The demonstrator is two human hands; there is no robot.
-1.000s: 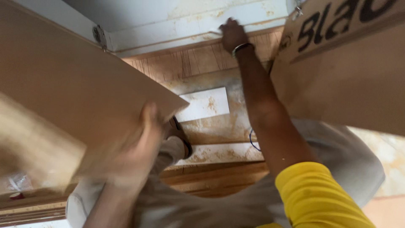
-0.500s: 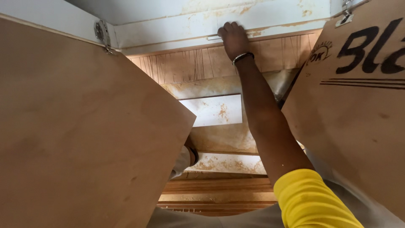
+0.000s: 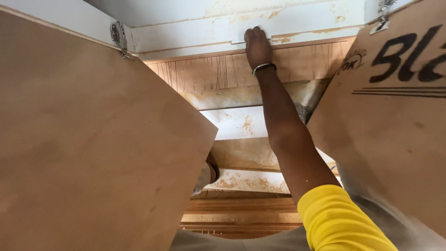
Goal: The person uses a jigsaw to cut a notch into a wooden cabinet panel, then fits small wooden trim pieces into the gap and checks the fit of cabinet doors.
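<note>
plywood, two cabinet doors: one door (image 3: 93, 148) fills the left of the frame, the other door (image 3: 395, 130) the right. between them, the right hand (image 3: 258, 46) presses flat, fingers unclenched, on one white rail (image 3: 209, 32) running left-right across the top. left hand unseen.

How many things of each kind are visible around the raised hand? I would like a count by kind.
Open brown plywood cabinet doors: 2
Silver metal hinges: 2
Right hand, pressed on the white cabinet frame: 1
Dark wrist bracelet: 1
Yellow sleeve: 1
Total: 7
</note>
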